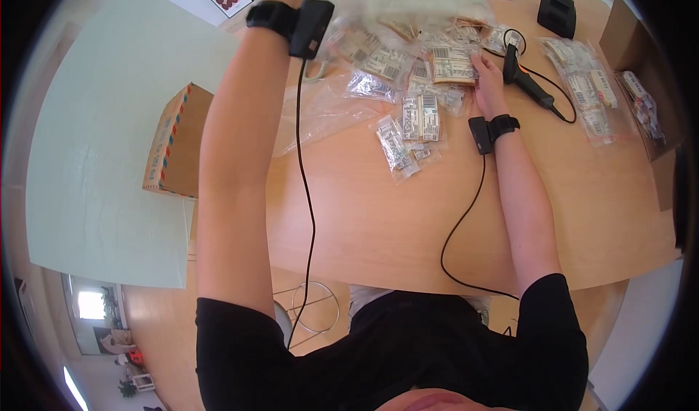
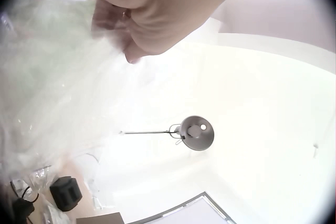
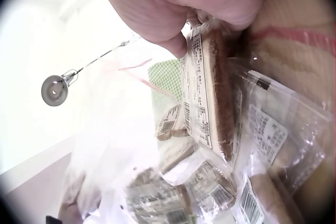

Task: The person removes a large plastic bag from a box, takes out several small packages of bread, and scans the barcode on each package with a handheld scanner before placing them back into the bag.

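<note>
My left hand (image 2: 157,8), at the top edge of the head view, is raised and grips a large clear plastic bag (image 2: 58,87) with curled fingers. The bag (image 1: 408,0) spreads blurred across the far side of the table. My right hand (image 1: 489,83) pinches a flat, clear-wrapped packet (image 1: 453,65) with a printed barcode label. Up close in the right wrist view, this packet (image 3: 202,92) shows a pale layer and a brown, bread-like edge, with the thumb on its label side. Several similar labelled packets (image 1: 421,117) lie around and below it.
To the right are a black barcode scanner (image 1: 528,83) with a cable, a black stand (image 1: 557,12), bagged packets (image 1: 586,87) and an open cardboard box (image 1: 628,43). Another cardboard box (image 1: 171,145) stands left. Cables from both wrist cameras trail over the table (image 1: 378,229).
</note>
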A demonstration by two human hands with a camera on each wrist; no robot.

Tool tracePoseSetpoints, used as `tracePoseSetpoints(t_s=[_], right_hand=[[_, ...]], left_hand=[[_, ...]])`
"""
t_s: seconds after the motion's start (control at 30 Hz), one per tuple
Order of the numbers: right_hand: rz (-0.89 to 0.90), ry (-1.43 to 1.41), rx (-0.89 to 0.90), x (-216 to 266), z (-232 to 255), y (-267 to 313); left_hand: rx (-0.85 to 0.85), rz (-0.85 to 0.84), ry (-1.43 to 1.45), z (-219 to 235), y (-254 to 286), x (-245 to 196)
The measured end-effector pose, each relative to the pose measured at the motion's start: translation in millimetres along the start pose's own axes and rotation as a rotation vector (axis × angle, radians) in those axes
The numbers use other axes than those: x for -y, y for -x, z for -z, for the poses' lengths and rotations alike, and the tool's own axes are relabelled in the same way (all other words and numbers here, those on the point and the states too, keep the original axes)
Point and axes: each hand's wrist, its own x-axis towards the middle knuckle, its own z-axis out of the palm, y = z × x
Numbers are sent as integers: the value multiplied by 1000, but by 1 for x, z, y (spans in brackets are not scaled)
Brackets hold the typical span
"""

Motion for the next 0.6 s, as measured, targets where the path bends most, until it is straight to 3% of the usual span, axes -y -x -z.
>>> tracePoseSetpoints(t_s=[0.1, 0.17, 0.23, 0.3, 0.37, 0.43, 0.6], right_hand=[[15, 44, -22, -2, 4, -5], [18, 66, -41, -6, 7, -9], [8, 60, -51, -8, 9, -11], [28, 39, -46, -5, 4, -6], [36, 25, -39, -3, 1, -4], [30, 18, -27, -3, 1, -5], [25, 34, -28, -3, 1, -4]], left_hand=[[1, 103, -91, 5, 7, 71], [-37, 53, -29, 10, 30, 99], [-20, 260, -157, 26, 41, 143], [14, 320, 80, 44, 59, 197], [-80, 377, -194, 49, 95, 190], [-125, 498, -355, 62, 106, 240], [-69, 648, -183, 67, 147, 258]])
